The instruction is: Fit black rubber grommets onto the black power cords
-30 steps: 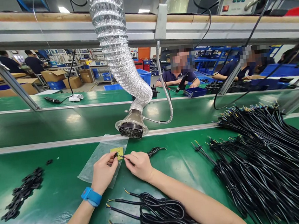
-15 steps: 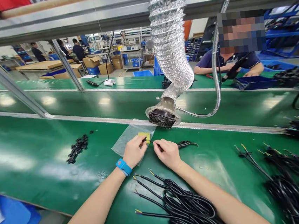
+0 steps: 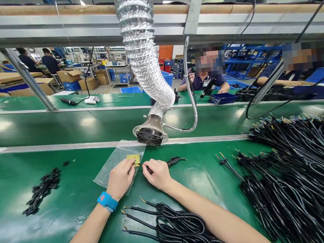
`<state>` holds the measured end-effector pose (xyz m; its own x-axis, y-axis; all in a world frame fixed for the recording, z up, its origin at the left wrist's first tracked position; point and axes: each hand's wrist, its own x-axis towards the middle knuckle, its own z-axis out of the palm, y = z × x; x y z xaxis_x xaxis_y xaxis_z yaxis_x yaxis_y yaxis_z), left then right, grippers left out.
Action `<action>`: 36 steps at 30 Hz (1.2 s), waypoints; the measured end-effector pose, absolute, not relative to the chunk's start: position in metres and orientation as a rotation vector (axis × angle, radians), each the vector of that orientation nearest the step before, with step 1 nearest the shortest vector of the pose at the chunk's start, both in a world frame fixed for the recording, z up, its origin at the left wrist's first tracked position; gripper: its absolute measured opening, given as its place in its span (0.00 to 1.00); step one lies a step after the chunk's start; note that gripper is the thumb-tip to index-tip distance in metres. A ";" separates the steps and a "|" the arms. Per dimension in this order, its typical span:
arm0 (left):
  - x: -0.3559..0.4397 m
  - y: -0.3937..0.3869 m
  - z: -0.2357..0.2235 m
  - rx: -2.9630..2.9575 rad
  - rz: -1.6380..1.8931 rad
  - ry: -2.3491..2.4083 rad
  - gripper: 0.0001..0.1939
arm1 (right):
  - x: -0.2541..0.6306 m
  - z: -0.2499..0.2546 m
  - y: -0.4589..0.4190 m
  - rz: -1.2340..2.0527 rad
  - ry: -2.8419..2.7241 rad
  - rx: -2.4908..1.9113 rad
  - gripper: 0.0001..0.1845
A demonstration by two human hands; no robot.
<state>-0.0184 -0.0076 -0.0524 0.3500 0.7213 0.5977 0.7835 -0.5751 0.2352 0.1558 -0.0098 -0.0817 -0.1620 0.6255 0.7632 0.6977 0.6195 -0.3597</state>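
- Black cable [image 3: 149, 170]: holding in right hand's [image 3: 157, 174] narrow pinch, near far edge of worktop [image 3: 79, 186].
- Pinching with left hand [image 3: 121, 179] by yellow square [image 3: 133, 157], perhaps on small dark part [image 3: 135, 162].

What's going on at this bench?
Someone is working bare-handed on a black cable. The right hand grips it; the left hand's fingertips are close by, but what they pinch is too small to tell. Beneath the hands lie a clear plastic bag and a yellow square, with a duct hood just beyond. Small black parts lie to the left, coiled cables in front and a big cable pile to the right.
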 end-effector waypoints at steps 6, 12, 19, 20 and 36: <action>-0.022 -0.004 -0.051 -2.585 -1.148 -1.490 0.12 | 0.156 -0.082 -0.010 -0.098 -1.856 -1.071 0.15; -0.016 -0.008 -0.047 -2.545 -1.293 -1.722 0.10 | 0.157 -0.082 -0.010 -0.140 -1.885 -1.020 0.14; -0.011 -0.008 -0.046 -2.472 -1.509 -2.007 0.10 | 0.157 -0.085 -0.007 -0.194 -1.920 -0.959 0.13; -0.011 -0.008 -0.046 -2.470 -1.528 -2.021 0.10 | 0.158 -0.085 -0.007 -0.200 -1.922 -0.959 0.13; -0.008 -0.009 -0.047 -2.472 -1.518 -2.188 0.12 | 0.158 -0.084 -0.007 -0.327 -1.947 -0.924 0.15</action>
<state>-0.0084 -0.0095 -0.0467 -0.0104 0.9682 0.2499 0.5732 -0.1990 0.7949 0.1579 -0.0066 -0.0842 -0.2897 0.4721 0.8326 0.7184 0.6820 -0.1368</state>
